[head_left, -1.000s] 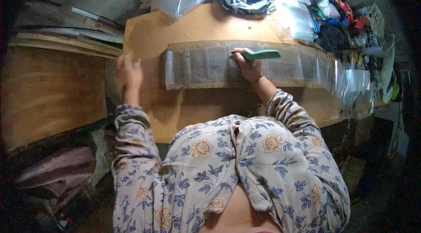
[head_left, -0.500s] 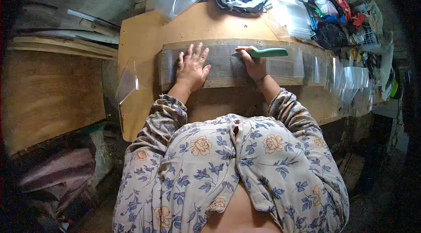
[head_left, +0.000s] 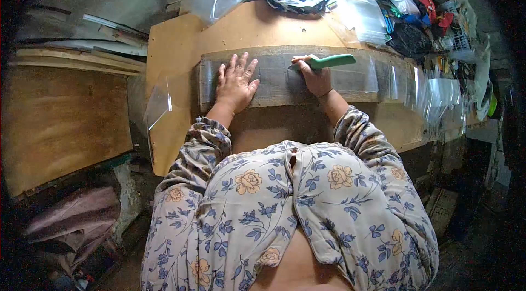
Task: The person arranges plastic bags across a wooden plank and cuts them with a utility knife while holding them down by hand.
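My left hand (head_left: 235, 85) lies flat with fingers spread on a clear plastic sheet (head_left: 275, 77). The sheet rests on a long, worn wooden board (head_left: 298, 51) that runs across the table. To the right, my right hand (head_left: 316, 79) is closed around a green-handled knife (head_left: 336, 61). Its thick handle sticks out to the right past my fingers. A thin tip shows at the left of my fingertips, low over the sheet; whether it touches the plastic I cannot tell.
More clear plastic pieces (head_left: 444, 92) hang over the board's right end. Another clear sheet (head_left: 159, 103) sits at the table's left edge. Behind the board stands a black-and-white bag-like container (head_left: 300, 1). Bags and a white wire basket (head_left: 459, 39) crowd the back right of the wooden table (head_left: 181, 33).
The whole view has shifted slightly. Both hands keep nearly the same pose, the left flat on the plastic and the right around the knife.
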`<state>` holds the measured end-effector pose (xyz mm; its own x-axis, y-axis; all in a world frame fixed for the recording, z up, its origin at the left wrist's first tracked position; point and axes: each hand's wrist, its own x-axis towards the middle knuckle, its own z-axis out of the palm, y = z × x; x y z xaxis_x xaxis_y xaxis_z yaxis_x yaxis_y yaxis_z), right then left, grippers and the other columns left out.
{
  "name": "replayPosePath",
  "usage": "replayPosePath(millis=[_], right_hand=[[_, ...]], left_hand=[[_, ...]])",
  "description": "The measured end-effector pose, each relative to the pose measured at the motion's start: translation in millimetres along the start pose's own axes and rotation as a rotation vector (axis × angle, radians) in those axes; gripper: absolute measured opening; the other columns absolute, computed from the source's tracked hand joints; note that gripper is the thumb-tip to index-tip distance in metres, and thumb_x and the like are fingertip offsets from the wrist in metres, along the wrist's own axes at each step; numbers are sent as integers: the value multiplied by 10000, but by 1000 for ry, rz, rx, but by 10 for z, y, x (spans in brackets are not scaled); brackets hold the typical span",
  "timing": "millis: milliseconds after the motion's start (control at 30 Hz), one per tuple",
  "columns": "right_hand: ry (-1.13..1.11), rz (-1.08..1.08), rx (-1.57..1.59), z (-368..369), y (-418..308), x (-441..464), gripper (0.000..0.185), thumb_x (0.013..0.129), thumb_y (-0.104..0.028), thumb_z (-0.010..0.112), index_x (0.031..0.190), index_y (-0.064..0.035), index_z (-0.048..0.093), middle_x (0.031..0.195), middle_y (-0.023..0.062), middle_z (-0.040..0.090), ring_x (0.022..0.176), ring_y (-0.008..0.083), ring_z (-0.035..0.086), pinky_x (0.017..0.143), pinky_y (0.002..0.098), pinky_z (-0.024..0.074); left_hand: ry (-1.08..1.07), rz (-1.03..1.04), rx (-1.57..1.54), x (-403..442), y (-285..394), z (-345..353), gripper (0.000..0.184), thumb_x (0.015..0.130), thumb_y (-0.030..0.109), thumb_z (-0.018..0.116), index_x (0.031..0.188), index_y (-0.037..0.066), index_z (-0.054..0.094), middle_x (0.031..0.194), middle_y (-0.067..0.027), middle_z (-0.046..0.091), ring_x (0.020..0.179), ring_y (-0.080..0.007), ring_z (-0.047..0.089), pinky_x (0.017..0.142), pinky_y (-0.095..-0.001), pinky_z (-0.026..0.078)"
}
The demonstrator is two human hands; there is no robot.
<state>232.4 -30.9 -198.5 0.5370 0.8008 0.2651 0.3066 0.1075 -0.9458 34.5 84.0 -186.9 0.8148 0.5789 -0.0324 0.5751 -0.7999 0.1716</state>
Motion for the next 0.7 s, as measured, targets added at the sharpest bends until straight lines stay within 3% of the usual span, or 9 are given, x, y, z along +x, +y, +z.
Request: replayPosePath(millis=[100,167,200,367,467,600,667,700], right_hand=[[-17,-35,-111,-26,1,-1,98,782,-94,533,774,-34,609,790,80,634,755,137,592,678,280,465],[-69,69,36,-16,-3,-11,122,803,-64,487,807,-22,601,874,69,630,858,177,586,799,309,429],[-69,68,36,-21,0,0,122,803,-64,487,807,-22,601,874,69,630,858,177,586,799,309,429],[-120,-58,-34,-28,67,0,103,794,-58,500,819,-33,597,875,77,625,872,206,582,924,346,309],[-132,-187,-155,-2,100,-8,99,796,-57,500,823,-28,591,872,77,621,870,201,582,877,338,358],[-108,-193,-163,-33,5,26,106,800,-68,501,831,-25,593,870,72,619,861,193,583,807,310,410],[-57,54,-49,-54,-65,56,108,801,-65,506,845,-22,594,868,73,618,839,171,578,744,271,438],[-62,50,-49,-35,-31,34,108,801,-65,506,845,-22,594,868,73,618,839,171,578,744,271,438]], left_hand=[[-7,-8,-16,7,20,-30,529,825,357,438,1311,225,275,1404,-32,144,1294,-252,105,1017,-482,70],[-2,-7,-16,9,20,-32,525,824,358,436,1308,223,283,1402,-35,151,1293,-254,107,1017,-482,71],[1,-5,-15,10,17,-32,521,823,358,435,1304,221,290,1399,-38,157,1292,-256,109,1017,-482,71],[4,5,-6,9,7,-21,526,821,371,431,1304,219,293,1401,-38,154,1291,-262,110,1015,-488,73],[-9,1,2,7,12,-43,530,823,379,425,1309,225,282,1405,-35,140,1291,-261,107,1014,-490,71],[-47,-28,28,12,8,-48,522,832,402,412,1313,254,270,1411,-21,116,1296,-240,84,1027,-468,48],[-49,-45,34,-15,-52,-36,527,833,412,404,1317,263,256,1413,-12,104,1298,-239,73,1028,-465,42],[-54,-53,44,-35,-89,-14,532,834,423,397,1320,273,242,1415,-2,93,1300,-237,62,1029,-463,36]])
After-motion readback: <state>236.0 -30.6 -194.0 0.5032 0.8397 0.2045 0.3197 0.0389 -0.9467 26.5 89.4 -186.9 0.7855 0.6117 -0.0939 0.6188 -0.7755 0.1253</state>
